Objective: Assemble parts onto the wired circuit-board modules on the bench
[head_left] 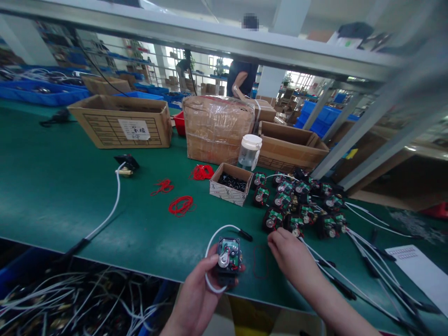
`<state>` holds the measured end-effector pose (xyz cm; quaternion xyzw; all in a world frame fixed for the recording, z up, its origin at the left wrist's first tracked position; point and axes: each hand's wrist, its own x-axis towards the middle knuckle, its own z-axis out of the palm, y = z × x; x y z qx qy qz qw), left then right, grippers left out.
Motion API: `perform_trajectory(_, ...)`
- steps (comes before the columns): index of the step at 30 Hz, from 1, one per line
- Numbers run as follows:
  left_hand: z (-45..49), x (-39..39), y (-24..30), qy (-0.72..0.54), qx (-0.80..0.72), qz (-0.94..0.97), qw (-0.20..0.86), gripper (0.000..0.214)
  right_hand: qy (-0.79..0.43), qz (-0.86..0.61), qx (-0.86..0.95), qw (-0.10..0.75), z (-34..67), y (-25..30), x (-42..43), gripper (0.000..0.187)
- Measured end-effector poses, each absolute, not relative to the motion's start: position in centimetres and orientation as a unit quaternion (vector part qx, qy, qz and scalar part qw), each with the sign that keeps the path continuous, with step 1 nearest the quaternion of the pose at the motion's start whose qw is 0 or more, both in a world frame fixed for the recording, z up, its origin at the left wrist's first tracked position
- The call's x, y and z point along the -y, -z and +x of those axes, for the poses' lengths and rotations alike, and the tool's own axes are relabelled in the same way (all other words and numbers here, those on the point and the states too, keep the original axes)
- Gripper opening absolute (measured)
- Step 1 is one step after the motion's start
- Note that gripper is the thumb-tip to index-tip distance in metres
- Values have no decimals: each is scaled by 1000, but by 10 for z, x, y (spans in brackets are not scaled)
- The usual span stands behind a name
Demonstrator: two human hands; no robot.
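My left hand (198,291) is closed around a small black unit (228,259) with a green circuit board and a metal disc on top, held just above the table's near edge. A white cable (217,233) loops from the unit. My right hand (290,256) rests on the green mat just right of the unit, fingers curled, fingertips near a thin red ring (261,261) lying flat on the mat. Whether the right hand pinches anything is hidden.
Several like units with white cables (301,205) lie to the right. A small open box of black parts (231,184), red rings (181,205), a plastic jar (250,150) and cardboard boxes (121,121) stand farther back. A bin of cables (70,303) sits below left. A person stands behind the boxes.
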<state>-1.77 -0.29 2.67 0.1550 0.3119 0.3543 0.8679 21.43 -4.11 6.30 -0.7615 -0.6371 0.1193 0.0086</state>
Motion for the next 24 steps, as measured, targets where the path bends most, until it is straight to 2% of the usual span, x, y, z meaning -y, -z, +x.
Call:
perform_trajectory(12, -17, 5, -24, -361, -303, 152, 869, 50, -107, -721, 682, -61, 204, -56, 24, 21)
perform_trajectory(18, -14, 6, -23, -378, -282, 155, 868, 37, -107, -719, 685, -44, 202, -55, 30, 21)
perform_trajectory(24, -13, 5, -22, -386, -261, 148, 872, 34, -137, -709, 692, -4, 199, -78, 45, 16)
